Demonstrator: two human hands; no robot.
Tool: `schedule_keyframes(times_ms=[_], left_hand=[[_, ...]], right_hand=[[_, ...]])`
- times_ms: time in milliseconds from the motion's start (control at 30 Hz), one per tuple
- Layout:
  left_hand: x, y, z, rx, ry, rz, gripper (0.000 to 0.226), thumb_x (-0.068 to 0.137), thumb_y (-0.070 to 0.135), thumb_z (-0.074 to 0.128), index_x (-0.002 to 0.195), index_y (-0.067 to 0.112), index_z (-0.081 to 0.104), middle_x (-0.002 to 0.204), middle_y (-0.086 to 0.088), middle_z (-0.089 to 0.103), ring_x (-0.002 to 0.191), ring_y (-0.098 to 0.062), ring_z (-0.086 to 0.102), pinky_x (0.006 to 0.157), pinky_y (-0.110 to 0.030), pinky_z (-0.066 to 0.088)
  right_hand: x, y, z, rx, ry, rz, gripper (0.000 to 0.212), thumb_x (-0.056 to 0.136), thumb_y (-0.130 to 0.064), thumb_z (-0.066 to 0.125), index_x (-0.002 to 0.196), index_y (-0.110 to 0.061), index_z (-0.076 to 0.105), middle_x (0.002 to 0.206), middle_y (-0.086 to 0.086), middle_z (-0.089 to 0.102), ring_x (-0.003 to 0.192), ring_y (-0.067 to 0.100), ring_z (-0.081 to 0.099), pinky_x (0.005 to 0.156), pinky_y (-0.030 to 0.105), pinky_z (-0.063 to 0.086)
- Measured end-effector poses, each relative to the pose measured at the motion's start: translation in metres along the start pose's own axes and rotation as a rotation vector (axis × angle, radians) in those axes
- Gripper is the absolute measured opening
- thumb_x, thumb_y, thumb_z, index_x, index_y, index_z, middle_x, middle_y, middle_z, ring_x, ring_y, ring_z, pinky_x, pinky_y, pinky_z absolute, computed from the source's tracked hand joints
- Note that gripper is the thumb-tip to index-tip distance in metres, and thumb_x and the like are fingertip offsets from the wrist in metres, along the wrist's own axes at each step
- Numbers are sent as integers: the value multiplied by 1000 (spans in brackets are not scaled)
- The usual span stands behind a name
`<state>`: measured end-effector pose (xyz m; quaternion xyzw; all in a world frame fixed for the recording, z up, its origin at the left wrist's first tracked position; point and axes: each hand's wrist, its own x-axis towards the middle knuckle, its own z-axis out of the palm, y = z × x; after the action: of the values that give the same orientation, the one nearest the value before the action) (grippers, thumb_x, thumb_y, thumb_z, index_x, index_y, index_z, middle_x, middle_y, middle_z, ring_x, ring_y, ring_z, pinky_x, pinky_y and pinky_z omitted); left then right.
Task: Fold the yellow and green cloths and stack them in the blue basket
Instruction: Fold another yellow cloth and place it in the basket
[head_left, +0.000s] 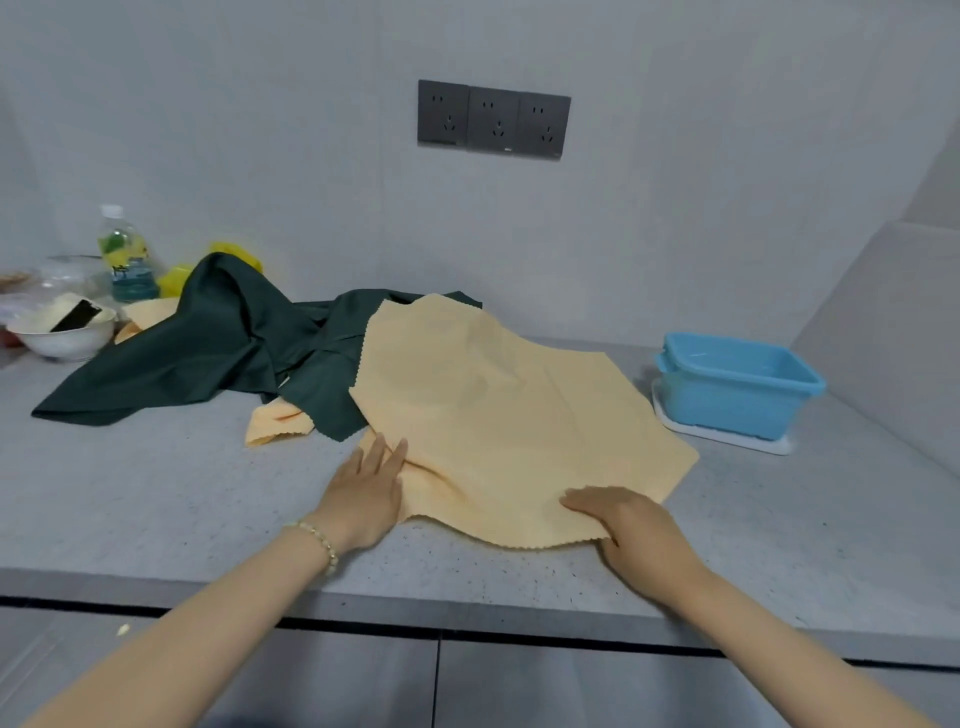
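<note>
While your fingers lie straight on the yellow cloth, you are flattening it; next, pinch corners to fold.

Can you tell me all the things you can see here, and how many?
yellow cloth: one spread out, pale yellow, middle of counter; more yellow peeks from under the green
green cloth: count unclear, dark green, crumpled, left of the yellow
blue basket: one, light blue, right side, on a tray
tray: one, white, under the basket
sockets: three, dark grey, on wall
bottle: one, clear, far left
bowl: one, white, far left
counter: one, speckled grey
left hand: one, flat on yellow cloth's near-left corner
right hand: one, on its near edge
</note>
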<state>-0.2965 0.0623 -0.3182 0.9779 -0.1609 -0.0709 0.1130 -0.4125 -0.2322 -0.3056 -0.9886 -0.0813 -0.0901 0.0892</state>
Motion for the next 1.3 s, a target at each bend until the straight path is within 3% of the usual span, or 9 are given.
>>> schedule_keyframes(times_ms=[300, 467, 600, 733, 900, 1000, 1067, 1167, 1300], left_hand=[[-10, 4, -20, 233, -57, -102, 63, 101, 42, 11, 152, 5, 4, 159, -18, 4, 146, -34, 4, 119, -41, 9], [-23, 50, -4, 121, -47, 220, 96, 84, 79, 18, 153, 17, -5, 159, -6, -13, 146, -24, -14, 118, -41, -9], [-24, 78, 7, 113, -205, 338, 106, 69, 91, 27, 153, 31, 6, 161, 4, -2, 148, -22, -5, 119, -44, 0], [-24, 73, 5, 182, -192, 359, 94, 78, 80, 37, 153, 32, 6, 161, 5, -2, 148, -25, -2, 119, -44, 9], [-36, 59, -10, 151, -187, 374, 58, 98, 29, 39, 152, 29, 17, 160, 5, 12, 146, -21, 13, 118, -33, 18], [-40, 47, -37, 98, -98, 363, 30, 98, 21, 40, 119, 25, 61, 117, 5, 63, 106, -16, 55, 88, -28, 43], [-39, 38, -54, 36, -115, 377, 29, 98, 27, 45, 72, 18, 54, 66, 4, 47, 62, -13, 41, 57, -26, 32], [-43, 30, -76, -38, -282, 424, 49, 95, 31, 55, 57, 18, 27, 53, 5, 23, 49, -12, 20, 50, -27, 16], [-41, 21, -98, -48, -548, 406, 50, 88, 41, 65, 46, 22, 44, 43, 14, 37, 43, -5, 34, 46, -16, 26]], right_hand=[[-44, 59, -38, -141, 215, 371, 59, 69, 9, 61, 119, -22, 67, 122, -2, 66, 114, 27, 58, 90, 33, 46], [-47, 54, -26, -151, 78, 187, 59, 84, 6, 48, 136, -21, 52, 142, -4, 48, 133, 20, 43, 109, 28, 31], [-33, 33, -18, -62, -43, 81, 64, 87, -2, 47, 142, -33, 40, 147, -15, 40, 136, 8, 36, 107, 17, 28], [-20, 18, -12, -38, -53, -4, 44, 96, -20, 48, 137, -36, 46, 145, -19, 40, 133, 3, 39, 103, 17, 32], [-7, 12, -20, -18, -68, -9, 31, 99, -28, 45, 126, -35, 59, 129, -17, 59, 119, 7, 54, 96, 22, 41], [-4, 11, -38, 98, -147, -6, 21, 97, -27, 50, 99, -31, 71, 92, -15, 71, 85, 9, 62, 78, 27, 47], [-3, 12, -51, 223, -221, -12, 33, 97, -26, 51, 64, -27, 57, 59, -12, 52, 59, 10, 45, 61, 28, 38], [-8, 10, -71, 410, -393, -16, 44, 96, -26, 54, 56, -22, 36, 56, -6, 29, 54, 10, 27, 55, 25, 24], [-12, 14, -90, 494, -670, -43, 43, 89, -31, 65, 52, -26, 46, 51, -10, 31, 48, 9, 25, 49, 20, 21]])
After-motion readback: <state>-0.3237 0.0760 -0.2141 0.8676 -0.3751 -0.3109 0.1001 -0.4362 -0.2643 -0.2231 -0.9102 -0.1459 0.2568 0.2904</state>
